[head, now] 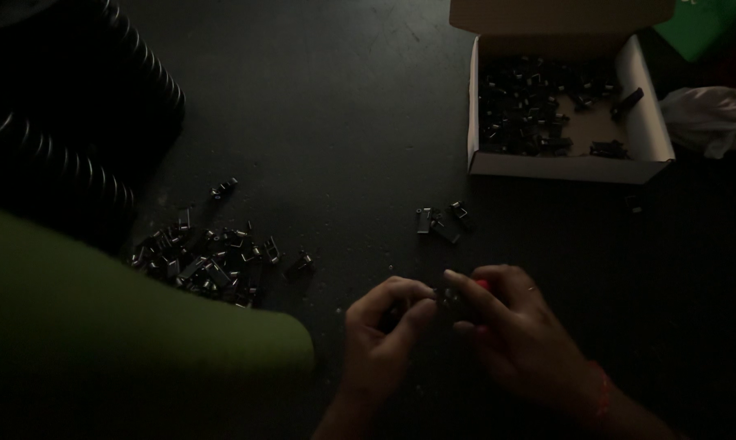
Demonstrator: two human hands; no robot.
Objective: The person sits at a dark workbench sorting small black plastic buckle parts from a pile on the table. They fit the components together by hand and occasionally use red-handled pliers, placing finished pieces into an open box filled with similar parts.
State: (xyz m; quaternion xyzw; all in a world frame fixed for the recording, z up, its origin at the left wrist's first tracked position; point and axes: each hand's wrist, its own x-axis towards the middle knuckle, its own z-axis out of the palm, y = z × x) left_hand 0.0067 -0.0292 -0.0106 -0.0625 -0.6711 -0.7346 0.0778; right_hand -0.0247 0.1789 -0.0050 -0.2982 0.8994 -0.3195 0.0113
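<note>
My left hand (384, 334) and my right hand (514, 326) meet low in the middle of a dark tabletop (335, 114). Together their fingertips pinch a small dark metal part (449, 295). A bit of red (482, 285) shows in my right hand, behind the part; what it is I cannot tell. A thin red band circles my right wrist. A few loose metal parts (439, 222) lie just beyond my hands.
A pile of several small metal parts (209, 259) lies at the left. A white cardboard box (649, 130) with more dark parts stands at the back right, white cloth (714, 118) beside it. A green pad (99, 326) and black ribbed hose (74, 155) fill the left.
</note>
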